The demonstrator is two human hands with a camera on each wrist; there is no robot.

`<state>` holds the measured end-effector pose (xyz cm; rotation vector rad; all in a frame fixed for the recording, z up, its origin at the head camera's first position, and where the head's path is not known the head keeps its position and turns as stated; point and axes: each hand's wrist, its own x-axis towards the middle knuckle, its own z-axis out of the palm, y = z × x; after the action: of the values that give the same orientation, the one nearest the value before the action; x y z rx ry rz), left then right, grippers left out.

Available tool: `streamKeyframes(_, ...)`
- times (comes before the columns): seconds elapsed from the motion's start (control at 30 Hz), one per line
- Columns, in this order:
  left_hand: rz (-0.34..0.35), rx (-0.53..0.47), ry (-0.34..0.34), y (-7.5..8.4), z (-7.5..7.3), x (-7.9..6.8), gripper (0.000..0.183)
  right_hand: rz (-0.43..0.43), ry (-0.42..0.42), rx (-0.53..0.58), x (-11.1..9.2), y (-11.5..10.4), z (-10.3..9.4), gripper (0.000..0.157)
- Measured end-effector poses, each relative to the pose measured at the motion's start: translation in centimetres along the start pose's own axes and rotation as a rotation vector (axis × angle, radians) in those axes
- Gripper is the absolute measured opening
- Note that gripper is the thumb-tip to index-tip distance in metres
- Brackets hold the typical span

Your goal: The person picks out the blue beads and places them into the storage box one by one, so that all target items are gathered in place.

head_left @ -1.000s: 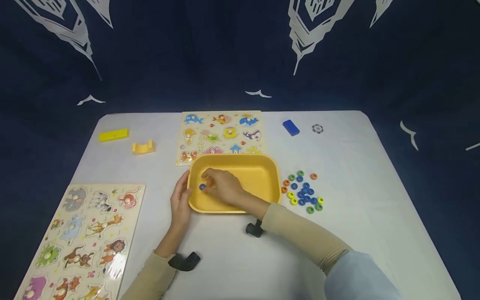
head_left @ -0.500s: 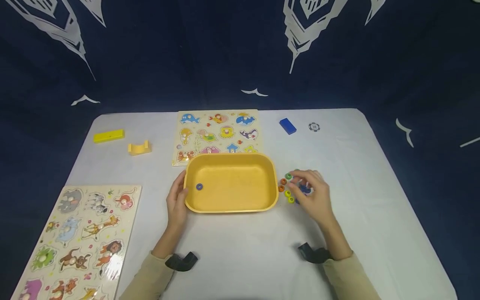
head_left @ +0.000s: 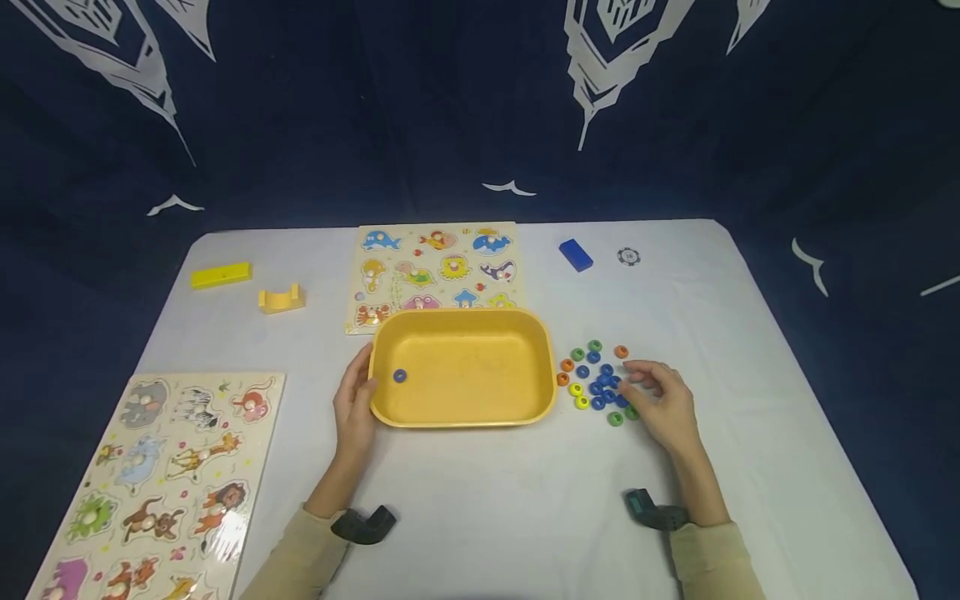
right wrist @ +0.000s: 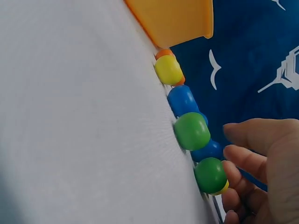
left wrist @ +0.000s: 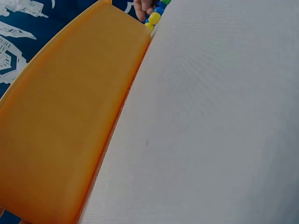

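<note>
My left hand (head_left: pixel 355 412) holds the left end of the yellow plastic tray (head_left: pixel 465 422), its thumb by the rim and some fingertips out of sight behind it. One blue bead (head_left: pixel 401 376) lies inside the tray near its left wall. To the right of the tray, round beads (head_left: pixel 607 370) in blue, green, orange and yellow lie loose on the cloth. Over their right edge is my right hand (head_left: pixel 663 408), thumb and fingers apart and slightly bent. The right wrist view shows those fingers close to a green bead (right wrist: pixel 211 175); no bead is visibly pinched.
Behind the tray lies a sea-animal puzzle board (head_left: pixel 438 267), partly covered by it. A larger animal puzzle board (head_left: pixel 172 467) is at left. Yellow block (head_left: pixel 221 276), yellow bridge-shaped block (head_left: pixel 282 299), blue block (head_left: pixel 576 255) and a round chip (head_left: pixel 628 257) lie farther back.
My right hand came out of the tray, leaving the blue bead there, and crossed to the loose beads. It then shifted right to their edge. My left hand stayed at the tray.
</note>
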<state>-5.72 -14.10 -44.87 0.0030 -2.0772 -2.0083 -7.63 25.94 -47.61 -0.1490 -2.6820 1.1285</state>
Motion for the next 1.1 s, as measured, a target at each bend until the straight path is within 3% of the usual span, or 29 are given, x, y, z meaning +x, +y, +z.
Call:
streamKeyframes(0.33, -0.001, -0.006, 0.005, 0.0, 0.0, 0.1, 0.047, -0.022, -0.113, -0.139, 0.7, -0.7, 0.0, 0.020)
streamKeyframes(0.43, 0.003, -0.009, -0.007, 0.0, 0.1, 0.2, 0.047, -0.021, -0.070, -0.092, 1.0, -0.3, 0.1, 0.021)
streamKeyframes(0.57, 0.000, 0.004, -0.015, 0.1, 0.1, 0.1, 0.047, -0.160, 0.057, 0.034, 2.2, 0.0, 1.4, 0.022)
streamKeyframes(0.67, 0.000, 0.009, -0.011, 0.1, 0.0, 0.1, 0.047, -0.303, -0.001, 0.137, 3.0, -4.9, 1.8, 0.021)
streamKeyframes(0.77, 0.002, 0.013, -0.002, 0.0, -0.2, 0.2, 0.047, -0.372, -0.164, 0.212, 3.3, -12.2, 2.8, 0.019)
streamKeyframes(0.83, 0.002, 0.015, 0.002, 0.0, -0.2, 0.2, 0.047, -0.431, -0.268, 0.209, 3.4, -15.9, 4.4, 0.018)
streamKeyframes(0.97, -0.015, 0.017, 0.011, -0.2, -0.2, 0.2, 0.047, -0.512, -0.418, 0.102, 3.7, -20.2, 9.2, 0.015)
streamKeyframes(1.1, -0.023, 0.009, 0.002, -0.3, -0.2, 0.1, 0.047, -0.513, -0.531, -0.016, 3.7, -21.6, 13.0, 0.014)
